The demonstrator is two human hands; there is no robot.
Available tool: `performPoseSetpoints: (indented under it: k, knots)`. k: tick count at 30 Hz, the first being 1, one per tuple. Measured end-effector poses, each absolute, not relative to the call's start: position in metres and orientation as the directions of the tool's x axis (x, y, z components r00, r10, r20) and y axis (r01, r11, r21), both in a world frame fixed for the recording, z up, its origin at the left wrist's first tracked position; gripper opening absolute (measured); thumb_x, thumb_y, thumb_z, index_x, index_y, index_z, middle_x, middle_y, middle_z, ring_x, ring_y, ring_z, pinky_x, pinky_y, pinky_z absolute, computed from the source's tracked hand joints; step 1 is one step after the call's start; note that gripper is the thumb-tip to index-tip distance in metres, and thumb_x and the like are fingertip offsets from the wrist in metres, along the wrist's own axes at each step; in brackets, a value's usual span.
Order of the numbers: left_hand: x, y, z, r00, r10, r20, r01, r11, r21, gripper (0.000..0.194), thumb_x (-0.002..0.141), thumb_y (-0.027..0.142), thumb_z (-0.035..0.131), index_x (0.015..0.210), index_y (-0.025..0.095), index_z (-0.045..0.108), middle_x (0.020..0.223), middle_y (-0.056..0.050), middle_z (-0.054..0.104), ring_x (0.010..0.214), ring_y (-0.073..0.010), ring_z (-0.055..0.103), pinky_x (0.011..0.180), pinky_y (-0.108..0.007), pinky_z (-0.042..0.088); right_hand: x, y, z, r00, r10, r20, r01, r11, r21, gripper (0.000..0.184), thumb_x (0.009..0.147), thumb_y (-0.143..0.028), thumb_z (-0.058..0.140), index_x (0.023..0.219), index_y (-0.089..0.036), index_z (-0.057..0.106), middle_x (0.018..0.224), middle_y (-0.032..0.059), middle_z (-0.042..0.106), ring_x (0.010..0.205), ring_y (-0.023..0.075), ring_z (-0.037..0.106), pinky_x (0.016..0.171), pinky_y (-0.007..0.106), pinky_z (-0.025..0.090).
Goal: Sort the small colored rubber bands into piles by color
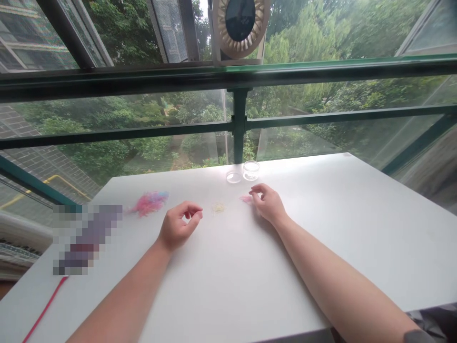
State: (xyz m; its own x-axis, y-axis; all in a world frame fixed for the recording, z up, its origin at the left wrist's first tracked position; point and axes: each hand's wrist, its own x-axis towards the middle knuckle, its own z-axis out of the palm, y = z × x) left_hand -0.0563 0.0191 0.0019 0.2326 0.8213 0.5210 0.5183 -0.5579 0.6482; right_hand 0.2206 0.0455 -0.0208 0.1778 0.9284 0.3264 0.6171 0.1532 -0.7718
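Observation:
My left hand (179, 225) is over the table with its fingers curled and its thumb and index tips close together; whatever they may pinch is too small to make out. My right hand (269, 204) rests beside a small bit of pink fluffy material (245, 199), fingers bent and tips pressed together; I cannot make out anything in them. Between the hands lies a small scatter of pale yellow bits (219, 207). Left of my left hand is a bigger loose heap of pink, red and blue feathery material (150, 202).
A clear round dish (251, 171) and a shallower clear lid or dish (234, 177) stand at the white table's (221, 286) far edge. A blurred-out object (89, 238) with a red cable (44, 309) lies at left. A green railing (239, 128) runs behind.

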Motion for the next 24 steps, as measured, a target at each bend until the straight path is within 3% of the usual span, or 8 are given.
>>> performPoseSetpoints:
  k: [5,9,14,18,24]
  knots:
    - [-0.061,0.023,0.001,0.218,0.833,0.509,0.540,-0.537,0.648,0.012,0.077,0.024,0.055,0.081,0.015,0.062,0.068,-0.002,0.064,0.062,-0.0117,0.057,0.061,-0.024,0.046,0.233,0.048,-0.021,0.323,0.886,0.332,0.418,0.181,-0.890,0.022,0.074,-0.020,0.040,0.082,-0.016,0.059,0.079,0.0054,0.069,0.077,0.0181,0.060,0.073,0.031,0.044]
    - [-0.062,0.026,0.002,0.270,0.861,0.431,0.620,-0.498,0.606,0.014,0.077,0.028,0.054,0.080,0.017,0.063,0.067,-0.001,0.065,0.061,-0.0121,0.058,0.058,-0.024,0.045,0.234,0.045,-0.020,0.315,0.903,0.292,0.375,0.164,-0.912,0.020,0.069,-0.018,0.039,0.076,-0.017,0.058,0.070,0.0039,0.067,0.066,0.0170,0.057,0.063,0.029,0.043]
    - [-0.054,0.018,0.007,0.456,0.859,0.234,0.713,-0.509,0.481,0.016,0.077,0.030,0.053,0.081,0.021,0.066,0.078,-0.002,0.068,0.072,-0.0157,0.061,0.066,-0.027,0.048,0.222,0.033,-0.014,0.093,0.951,0.294,0.388,0.237,-0.891,0.017,0.065,-0.013,0.040,0.067,-0.018,0.056,0.062,0.0007,0.064,0.066,0.0159,0.059,0.069,0.028,0.044]
    - [-0.047,0.015,0.007,0.530,0.813,0.241,0.694,-0.579,0.428,0.019,0.079,0.027,0.052,0.090,0.022,0.067,0.094,-0.003,0.069,0.088,-0.0193,0.060,0.090,-0.035,0.043,0.209,0.019,-0.009,-0.157,0.952,0.261,0.427,0.304,-0.852,0.020,0.068,-0.011,0.041,0.071,-0.020,0.058,0.068,0.0002,0.066,0.076,0.0169,0.062,0.075,0.029,0.045]
    - [-0.042,0.017,0.004,0.596,0.773,0.218,0.676,-0.629,0.384,0.027,0.079,0.028,0.053,0.103,0.021,0.064,0.113,-0.004,0.065,0.098,-0.0221,0.056,0.096,-0.039,0.039,0.199,0.006,-0.002,-0.359,0.921,0.149,0.570,0.343,-0.747,0.029,0.068,-0.010,0.045,0.084,-0.022,0.066,0.066,-0.0014,0.066,0.055,0.0129,0.053,0.068,0.029,0.046]
